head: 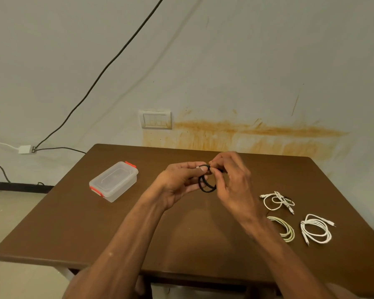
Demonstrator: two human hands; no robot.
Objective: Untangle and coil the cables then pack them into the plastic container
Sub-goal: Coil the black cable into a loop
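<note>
Above the middle of the brown table [121, 229], both hands hold a black cable [206, 187] wound into small loops. My left hand [179, 184] grips the top of the coil, thumb across it. My right hand [231, 180] pinches the cable's end at the coil's upper right. A clear plastic container [113, 181] with orange clasps sits shut at the left of the table. Three white cables lie at the right: a loose tangled one [276, 201], a coiled cream one [286, 230] and a coiled white one [315, 230].
The table's back edge stands against a stained wall with a switch plate [156, 119]. A dark wire [99, 76] runs down the wall to a white box [25, 149] at the left. Pale floor [13, 212] shows to the table's left.
</note>
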